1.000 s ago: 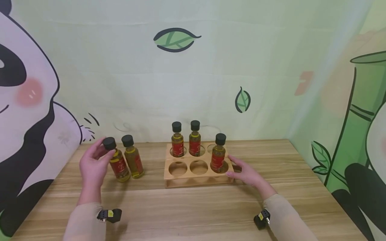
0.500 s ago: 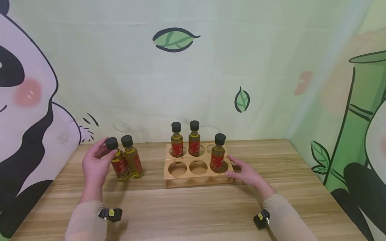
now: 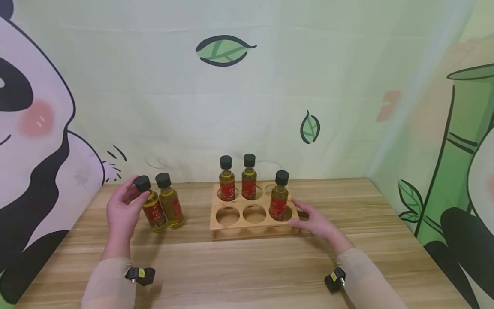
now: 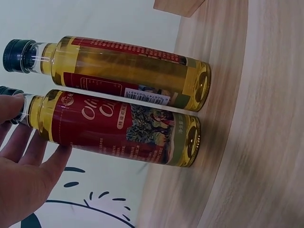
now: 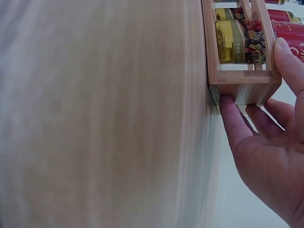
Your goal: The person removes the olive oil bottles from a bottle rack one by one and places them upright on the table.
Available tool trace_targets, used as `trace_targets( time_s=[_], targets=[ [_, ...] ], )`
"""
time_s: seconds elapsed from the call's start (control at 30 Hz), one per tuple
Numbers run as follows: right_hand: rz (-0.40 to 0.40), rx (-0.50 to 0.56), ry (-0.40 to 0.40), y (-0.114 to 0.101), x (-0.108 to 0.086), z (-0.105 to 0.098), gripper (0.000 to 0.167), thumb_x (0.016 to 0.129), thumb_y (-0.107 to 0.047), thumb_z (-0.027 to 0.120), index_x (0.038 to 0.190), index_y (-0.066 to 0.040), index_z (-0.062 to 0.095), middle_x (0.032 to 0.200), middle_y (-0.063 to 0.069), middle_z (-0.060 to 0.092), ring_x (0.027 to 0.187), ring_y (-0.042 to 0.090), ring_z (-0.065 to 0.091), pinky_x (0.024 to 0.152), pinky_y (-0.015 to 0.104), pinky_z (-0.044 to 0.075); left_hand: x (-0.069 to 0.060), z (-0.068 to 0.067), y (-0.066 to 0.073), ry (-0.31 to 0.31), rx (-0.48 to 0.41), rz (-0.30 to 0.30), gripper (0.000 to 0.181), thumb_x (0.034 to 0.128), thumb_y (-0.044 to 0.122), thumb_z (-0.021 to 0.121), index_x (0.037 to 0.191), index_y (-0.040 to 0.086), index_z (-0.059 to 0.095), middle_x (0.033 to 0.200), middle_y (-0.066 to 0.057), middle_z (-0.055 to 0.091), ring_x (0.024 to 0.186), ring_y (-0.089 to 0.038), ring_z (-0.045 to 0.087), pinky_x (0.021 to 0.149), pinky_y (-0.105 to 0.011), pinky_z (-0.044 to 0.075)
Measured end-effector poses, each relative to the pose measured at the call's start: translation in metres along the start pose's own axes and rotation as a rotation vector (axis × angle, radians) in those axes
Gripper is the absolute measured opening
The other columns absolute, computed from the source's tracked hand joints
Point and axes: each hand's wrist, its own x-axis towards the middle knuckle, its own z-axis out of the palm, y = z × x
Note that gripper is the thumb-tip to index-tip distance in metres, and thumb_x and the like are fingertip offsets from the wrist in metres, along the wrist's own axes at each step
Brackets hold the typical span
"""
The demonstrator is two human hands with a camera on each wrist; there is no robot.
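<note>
My left hand [image 3: 122, 210] holds a bottle of olive oil [image 3: 155, 212] by its black cap and neck, thumb on the near side. In the left wrist view the red label of this olive oil bottle [image 4: 114, 126] faces the camera, and its base is at the table. Close beside it stands a second oil bottle [image 3: 171, 206], back label showing in the left wrist view. My right hand [image 3: 316, 221] grips the right end of a wooden bottle rack [image 3: 247, 231]; in the right wrist view the thumb lies on its top edge and the fingers against the end panel [image 5: 244, 92].
Two oil bottles [image 3: 227, 184] [image 3: 249, 184] sit in the rack's back row, left and middle holes. Another bottle [image 3: 278, 204] fills the front right hole. Behind the wooden table [image 3: 239, 274] hangs a printed panda backdrop [image 3: 162, 107].
My left hand and its bottle have shifted slightly right, closer to the second bottle. The right hand and the rack stay in place.
</note>
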Motion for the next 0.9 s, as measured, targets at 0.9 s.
trace_targets(
  time_s=[0.9],
  targets=[
    [-0.009,-0.022,-0.004,0.000,0.002,-0.001,0.081,0.092,-0.033,0.072,0.153,0.000,0.030,0.155,0.025,0.032,0.131,0.047,0.043,0.109,0.058,0.033,-0.011,-0.033,-0.008,-0.120,0.262,0.185,0.068,0.0936,0.027,0.071,0.150,0.005,0.040,0.132,-0.024,0.058,0.103,-0.001,0.055,0.080,-0.006,0.044]
  ],
)
